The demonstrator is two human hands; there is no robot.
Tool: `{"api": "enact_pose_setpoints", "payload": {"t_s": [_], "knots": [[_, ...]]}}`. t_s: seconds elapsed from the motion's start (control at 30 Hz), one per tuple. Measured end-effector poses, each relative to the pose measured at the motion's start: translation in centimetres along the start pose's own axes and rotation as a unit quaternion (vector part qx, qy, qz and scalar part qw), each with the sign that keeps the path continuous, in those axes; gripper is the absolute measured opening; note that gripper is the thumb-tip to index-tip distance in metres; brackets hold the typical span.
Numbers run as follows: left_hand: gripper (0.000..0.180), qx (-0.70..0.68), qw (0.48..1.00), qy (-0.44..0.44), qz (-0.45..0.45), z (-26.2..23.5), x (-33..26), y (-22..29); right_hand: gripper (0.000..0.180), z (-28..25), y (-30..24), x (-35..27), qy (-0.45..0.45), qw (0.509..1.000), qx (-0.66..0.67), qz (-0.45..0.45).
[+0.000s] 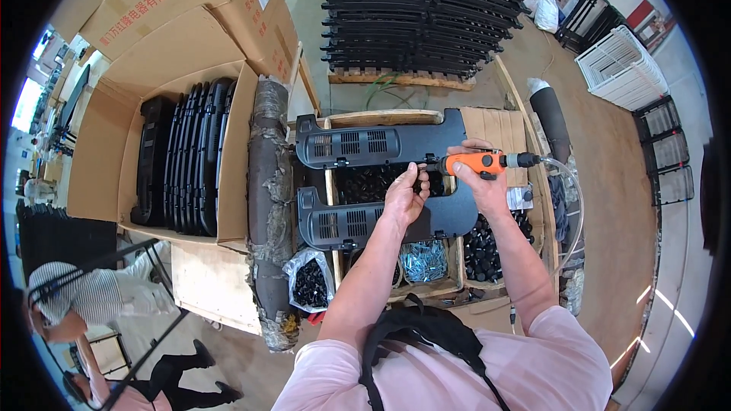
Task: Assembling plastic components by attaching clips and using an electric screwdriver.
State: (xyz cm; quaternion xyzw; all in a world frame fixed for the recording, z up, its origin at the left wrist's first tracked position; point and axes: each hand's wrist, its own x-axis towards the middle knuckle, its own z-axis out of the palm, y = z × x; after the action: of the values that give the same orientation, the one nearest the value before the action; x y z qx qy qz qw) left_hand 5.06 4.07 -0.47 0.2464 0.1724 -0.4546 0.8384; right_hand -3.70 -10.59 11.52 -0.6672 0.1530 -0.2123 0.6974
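Note:
A black U-shaped plastic cover point(373, 144) with slotted vents lies across a compartmented wooden tray point(384, 116). My right hand point(487, 185) is wrapped round an orange air screwdriver point(476, 163), held level with its tip pointing left, over the cover's joined right end. From its rear end a clear air hose point(581, 209) curves down to the right. My left hand point(409, 194) is close to the driver's tip, above the gap between the cover's two arms. Its thumb and fingertips are pinched together; what they hold, if anything, is too small to make out.
Tray compartments hold silvery screws point(424, 261) and black plastic parts point(487, 251). A bag of black parts point(311, 281) is at the near left. Beyond a wrapped roll point(270, 183) stands a carton point(90, 160) of black panels. Stacked black frames point(419, 15) are at the back; people point(84, 289) are at lower left.

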Motion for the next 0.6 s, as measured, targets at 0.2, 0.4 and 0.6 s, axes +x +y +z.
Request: {"api": "enact_pose_setpoints", "payload": {"t_s": [0.2,0.4,0.6], "knots": [[0.028,-0.014,1.0,0.003,0.004,-0.17,0.12,-0.01,0.054,-0.27,-0.26,-0.16,-0.01,1.0,-0.019,-0.003],[0.03,0.016,1.0,-0.016,0.008,-0.38,0.04,0.31,0.054,-0.13,-0.88,-0.21,-0.008,1.0,-0.023,-0.003],[0.03,-0.002,1.0,-0.028,0.001,0.31,-0.29,-0.09,0.054,-0.15,-0.82,-0.14,0.007,1.0,-0.02,0.009]]}}
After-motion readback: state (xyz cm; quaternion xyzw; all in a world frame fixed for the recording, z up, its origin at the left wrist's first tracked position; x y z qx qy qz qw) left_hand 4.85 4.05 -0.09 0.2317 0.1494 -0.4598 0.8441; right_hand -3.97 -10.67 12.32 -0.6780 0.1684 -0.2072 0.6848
